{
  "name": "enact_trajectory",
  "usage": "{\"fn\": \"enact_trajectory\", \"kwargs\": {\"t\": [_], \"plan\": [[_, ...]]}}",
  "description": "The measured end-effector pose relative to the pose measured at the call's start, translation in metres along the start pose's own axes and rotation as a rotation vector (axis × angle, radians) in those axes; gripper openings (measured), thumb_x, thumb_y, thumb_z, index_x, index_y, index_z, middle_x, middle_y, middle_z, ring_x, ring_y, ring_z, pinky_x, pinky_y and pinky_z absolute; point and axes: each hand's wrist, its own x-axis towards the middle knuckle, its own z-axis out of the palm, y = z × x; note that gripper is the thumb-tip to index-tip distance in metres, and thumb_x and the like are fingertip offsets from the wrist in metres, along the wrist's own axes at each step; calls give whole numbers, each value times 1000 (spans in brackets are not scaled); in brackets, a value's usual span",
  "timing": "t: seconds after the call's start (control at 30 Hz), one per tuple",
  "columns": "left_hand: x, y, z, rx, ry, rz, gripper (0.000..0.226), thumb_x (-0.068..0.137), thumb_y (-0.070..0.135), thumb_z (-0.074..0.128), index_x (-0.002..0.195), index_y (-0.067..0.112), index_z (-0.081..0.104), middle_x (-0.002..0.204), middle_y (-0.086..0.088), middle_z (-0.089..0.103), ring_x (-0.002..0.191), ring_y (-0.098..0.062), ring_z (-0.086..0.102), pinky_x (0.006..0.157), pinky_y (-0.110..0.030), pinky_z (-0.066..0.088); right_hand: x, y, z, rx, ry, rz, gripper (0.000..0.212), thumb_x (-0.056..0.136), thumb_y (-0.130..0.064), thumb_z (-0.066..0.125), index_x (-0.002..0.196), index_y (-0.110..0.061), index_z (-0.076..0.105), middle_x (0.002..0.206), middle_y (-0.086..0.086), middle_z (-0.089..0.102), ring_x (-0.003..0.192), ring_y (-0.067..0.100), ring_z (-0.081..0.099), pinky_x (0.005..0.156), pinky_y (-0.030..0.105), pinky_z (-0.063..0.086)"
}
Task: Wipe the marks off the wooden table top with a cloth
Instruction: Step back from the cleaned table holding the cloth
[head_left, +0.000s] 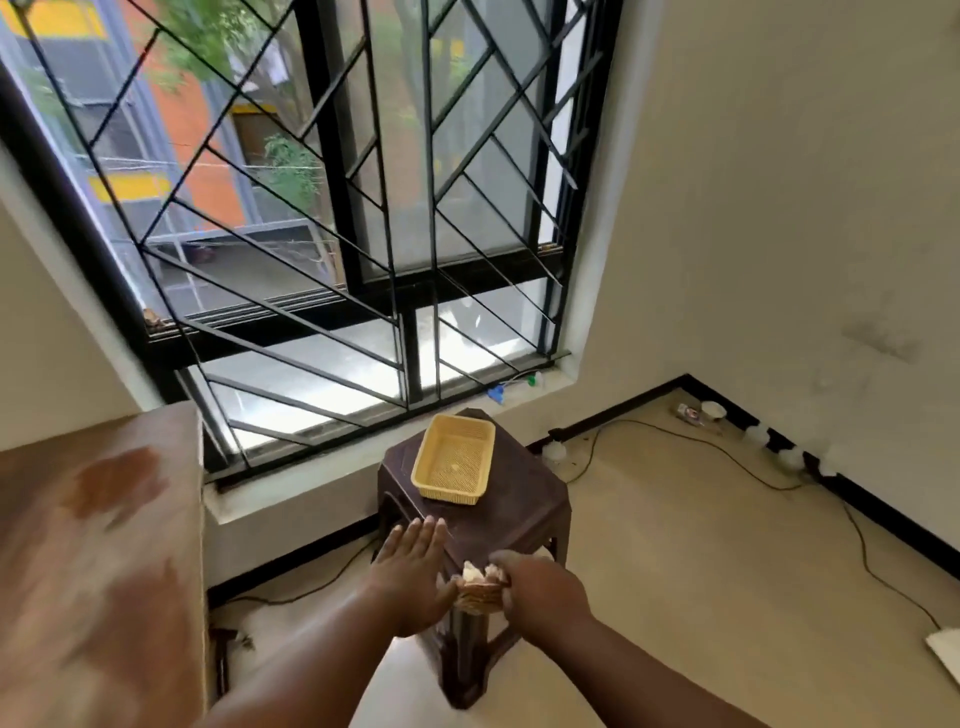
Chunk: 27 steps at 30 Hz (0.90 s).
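Crumpled pale cloth, beige with brownish folds, sits bunched in the right hand low in the centre of the frame, the fingers curled round it. Its left edge touches the thumb side of the left hand, which lies flat with fingers straight and together, palm down, holding nothing. Both hands are over the near corner of a dark brown plastic stool with a moulded, squarish top. On the stool's far side rests a shallow yellow basket, rectangular with a woven-looking mesh floor. At the left edge of the frame stands the wooden table, its reddish-brown top blurred, with darker patches and a pale dusty sheen. Behind the stool, a window with a black metal grille of slanting bars fills the upper left. Thin black cables trail over the smooth cream floor at right.
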Motion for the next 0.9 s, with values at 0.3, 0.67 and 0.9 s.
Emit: {"fn": "enact_trajectory", "kwargs": {"t": [0.3,0.67,0.9], "plan": [[47,-32,-6,-119,-26,-141,81,95,59,22,151,13,-14,160,-6,-16,145,-20,-20,114,-35,-17,115,16,-17,31,-8,32,45,75,-27,42,118,-38,52,107,-5,67,96,19,63,70,29,46],[178,-100,-18,-172,-79,-146,82,94,59,24,151,11,-12,160,-8,-14,146,-21,-17,116,-38,-15,273,22,-9,-65,-44,56,43,82,-29,43,123,-40,50,111,-4,67,101,19,62,79,29,48],[238,-140,-17,-187,-157,-114,79,96,55,25,151,11,-10,160,-9,-13,146,-22,-17,117,-39,-15,352,17,5,8,-33,141,40,82,-24,50,118,-41,58,109,-5,68,99,18,63,77,28,47]]}}
